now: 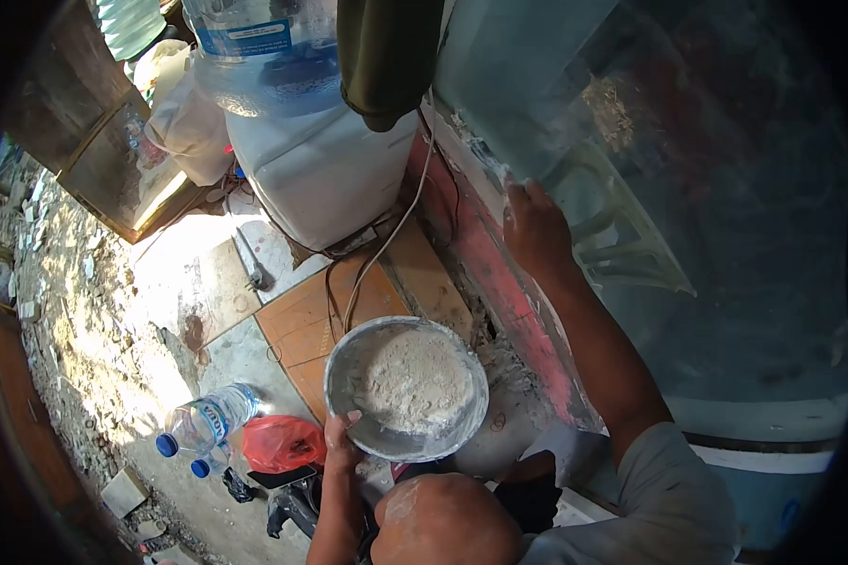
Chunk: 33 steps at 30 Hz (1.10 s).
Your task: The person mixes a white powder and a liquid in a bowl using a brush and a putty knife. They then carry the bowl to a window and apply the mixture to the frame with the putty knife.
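Observation:
A round metal bowl [407, 388] holds a heap of pale, crumbly powder [415, 381]. My left hand [342, 441] grips the bowl's near left rim, thumb over the edge. Up and to the right, my right hand [537, 224] is at the pink-and-white ledge [499, 273] below a glass pane [725, 188]. Its fingers are curled closed, and what they hold, if anything, is hidden. Whitish material [485, 155] lies along the ledge just beyond the fingertips. My bent knee [448, 523] is just below the bowl.
Water bottles [207, 421], a red plastic bag [281, 444] and a dark phone-like slab [285, 476] lie left of the bowl. A large water jug [269, 56] stands on a white dispenser [320, 169] ahead. A cable [386, 247] hangs to the tiles [320, 306]. Rubble covers the far left.

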### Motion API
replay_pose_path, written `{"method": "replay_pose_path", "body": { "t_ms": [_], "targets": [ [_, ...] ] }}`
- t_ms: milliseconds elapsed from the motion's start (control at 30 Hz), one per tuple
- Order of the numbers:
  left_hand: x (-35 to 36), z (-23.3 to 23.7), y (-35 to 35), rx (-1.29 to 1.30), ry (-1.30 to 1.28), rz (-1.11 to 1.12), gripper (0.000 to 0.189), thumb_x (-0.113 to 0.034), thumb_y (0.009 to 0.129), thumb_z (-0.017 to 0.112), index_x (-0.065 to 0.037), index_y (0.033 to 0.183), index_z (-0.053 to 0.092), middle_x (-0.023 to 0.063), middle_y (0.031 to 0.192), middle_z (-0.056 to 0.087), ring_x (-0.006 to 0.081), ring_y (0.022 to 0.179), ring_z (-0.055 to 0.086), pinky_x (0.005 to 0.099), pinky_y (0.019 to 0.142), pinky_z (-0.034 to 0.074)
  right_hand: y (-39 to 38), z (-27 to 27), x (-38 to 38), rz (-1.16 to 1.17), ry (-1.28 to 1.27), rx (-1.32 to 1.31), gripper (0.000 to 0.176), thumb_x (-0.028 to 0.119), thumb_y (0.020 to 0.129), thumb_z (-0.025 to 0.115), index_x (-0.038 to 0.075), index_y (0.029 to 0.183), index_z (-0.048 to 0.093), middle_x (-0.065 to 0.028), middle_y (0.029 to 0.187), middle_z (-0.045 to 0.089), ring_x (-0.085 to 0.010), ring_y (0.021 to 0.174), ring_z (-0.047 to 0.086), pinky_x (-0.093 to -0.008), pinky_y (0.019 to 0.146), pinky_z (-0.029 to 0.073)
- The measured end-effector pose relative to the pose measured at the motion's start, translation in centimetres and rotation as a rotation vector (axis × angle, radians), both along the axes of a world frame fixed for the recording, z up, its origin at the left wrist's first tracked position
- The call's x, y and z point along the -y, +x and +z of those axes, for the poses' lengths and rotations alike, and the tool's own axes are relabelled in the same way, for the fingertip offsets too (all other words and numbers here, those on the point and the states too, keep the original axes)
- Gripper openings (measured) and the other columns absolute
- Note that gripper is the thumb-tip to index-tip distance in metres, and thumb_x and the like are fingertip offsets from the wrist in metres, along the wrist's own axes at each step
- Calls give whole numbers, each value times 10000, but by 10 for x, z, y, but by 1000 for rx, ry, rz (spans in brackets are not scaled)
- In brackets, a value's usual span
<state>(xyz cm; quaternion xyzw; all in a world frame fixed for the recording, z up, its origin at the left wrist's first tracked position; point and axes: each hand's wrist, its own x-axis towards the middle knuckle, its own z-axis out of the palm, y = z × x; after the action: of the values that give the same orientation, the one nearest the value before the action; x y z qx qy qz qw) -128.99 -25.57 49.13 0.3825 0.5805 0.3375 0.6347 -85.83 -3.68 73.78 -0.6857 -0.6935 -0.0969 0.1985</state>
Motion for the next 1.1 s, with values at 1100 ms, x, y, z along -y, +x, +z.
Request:
{"method": "replay_pose_path", "body": {
  "t_ms": [1100],
  "targets": [
    [-18, 32, 31, -57, 229, 63, 445, -358, 817, 511, -41, 1123, 577, 101, 988, 619, 222, 886, 596, 366, 777, 508, 0, -3, -1, -23, -15, -4, 363, 83, 847, 563, 25, 1205, 581, -196, 983, 570, -410, 874, 625, -495, 744, 520]
  ]
}}
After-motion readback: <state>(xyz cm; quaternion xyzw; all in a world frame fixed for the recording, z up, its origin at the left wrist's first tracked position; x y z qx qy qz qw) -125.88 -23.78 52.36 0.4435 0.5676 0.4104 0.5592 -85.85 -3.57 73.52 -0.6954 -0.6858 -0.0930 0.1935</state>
